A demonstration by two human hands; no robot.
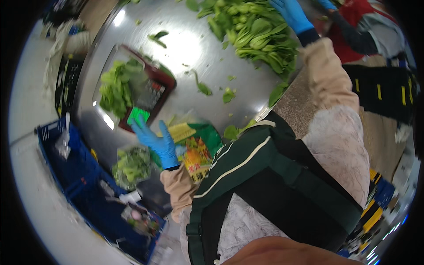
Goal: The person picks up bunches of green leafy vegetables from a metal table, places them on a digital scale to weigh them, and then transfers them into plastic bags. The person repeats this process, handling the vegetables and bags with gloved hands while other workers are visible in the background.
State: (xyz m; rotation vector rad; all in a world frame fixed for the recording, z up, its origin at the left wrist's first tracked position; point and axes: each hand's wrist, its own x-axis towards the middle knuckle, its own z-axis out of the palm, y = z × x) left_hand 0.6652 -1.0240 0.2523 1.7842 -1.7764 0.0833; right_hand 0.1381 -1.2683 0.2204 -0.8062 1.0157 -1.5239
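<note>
My left hand (154, 140), in a blue glove, has its fingers spread and holds nothing. Its fingertips overlap the green-lit display (138, 115) of a dark red weighing scale (165, 78); whether they touch it I cannot tell. Leafy greens (116, 87) lie on the scale's shiny pan. My right hand (291, 15), also gloved in blue, is at the far edge of a big heap of bok choy (261, 36). The top of the picture cuts off its fingertips, so any grip is hidden. Both rest over a stainless steel table (188, 66).
Bagged greens (132, 165) and a printed green-and-yellow bag (197, 145) lie near my left forearm. Blue crates (79, 162) stand beside the table. Loose leaves (228, 95) are scattered on the steel. Another person's dark sleeve (356, 34) appears at upper right, near a black crate (381, 91).
</note>
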